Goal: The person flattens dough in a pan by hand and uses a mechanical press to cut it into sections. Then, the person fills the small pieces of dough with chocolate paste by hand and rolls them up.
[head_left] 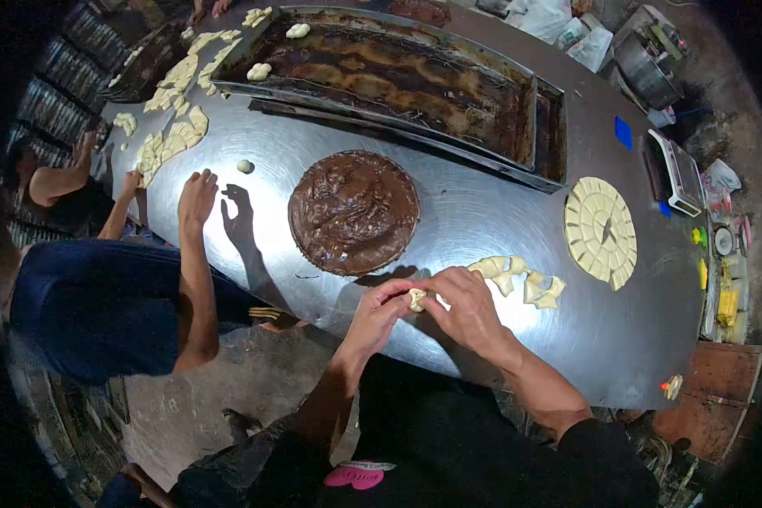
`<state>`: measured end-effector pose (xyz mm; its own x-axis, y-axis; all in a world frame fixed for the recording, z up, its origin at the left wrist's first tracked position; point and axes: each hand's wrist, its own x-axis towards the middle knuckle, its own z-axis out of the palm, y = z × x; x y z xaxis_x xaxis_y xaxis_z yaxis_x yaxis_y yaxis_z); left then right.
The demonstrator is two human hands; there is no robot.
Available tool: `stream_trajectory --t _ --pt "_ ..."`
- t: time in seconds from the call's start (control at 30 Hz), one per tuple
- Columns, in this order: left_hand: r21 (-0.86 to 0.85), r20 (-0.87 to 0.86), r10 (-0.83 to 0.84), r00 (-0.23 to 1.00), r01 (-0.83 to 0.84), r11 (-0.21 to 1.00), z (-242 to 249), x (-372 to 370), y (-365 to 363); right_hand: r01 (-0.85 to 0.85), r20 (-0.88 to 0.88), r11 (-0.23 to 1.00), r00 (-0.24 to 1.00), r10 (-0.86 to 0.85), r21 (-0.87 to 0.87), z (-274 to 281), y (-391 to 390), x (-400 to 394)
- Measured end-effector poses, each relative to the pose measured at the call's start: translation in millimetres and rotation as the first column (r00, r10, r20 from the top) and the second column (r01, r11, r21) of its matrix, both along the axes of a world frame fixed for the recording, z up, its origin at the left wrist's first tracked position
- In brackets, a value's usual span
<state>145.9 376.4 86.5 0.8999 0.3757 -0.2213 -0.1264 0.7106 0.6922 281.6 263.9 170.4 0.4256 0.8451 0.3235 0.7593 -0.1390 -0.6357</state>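
With our left hand [378,315] we pinched one side of the small dough [417,299] between thumb and fingers, while our right hand [466,306] pinched its other side, the fingers curled inward. We had the dough between both sets of fingertips, above the near edge of the table [593,347]. Just beyond our left hand we saw the brown paste [354,212], heaped in a broad round. Just past our right hand lay the cut pieces [543,290], and farther to its right the scored round [601,230]. Well beyond both hands stood the tray [398,80]. Well to the left of our left hand, a co-worker's hand [197,199] hung near a dough ball [245,167]; whether it touched the table, we could not tell
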Motion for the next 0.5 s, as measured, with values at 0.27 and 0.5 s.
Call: stream_trajectory --t 0.27,0.5 --pt "-0.024 -0.029 0.153 0.988 -0.154 0.988 8 21 -79 0.083 0.037 0.988 0.995 -0.089 0.129 1 -73 -3" --pt "-0.034 -0.008 0.007 1.0 -0.008 0.999 9 13 -111 -0.061 0.035 0.996 0.998 0.059 0.064 -1 -121 11"
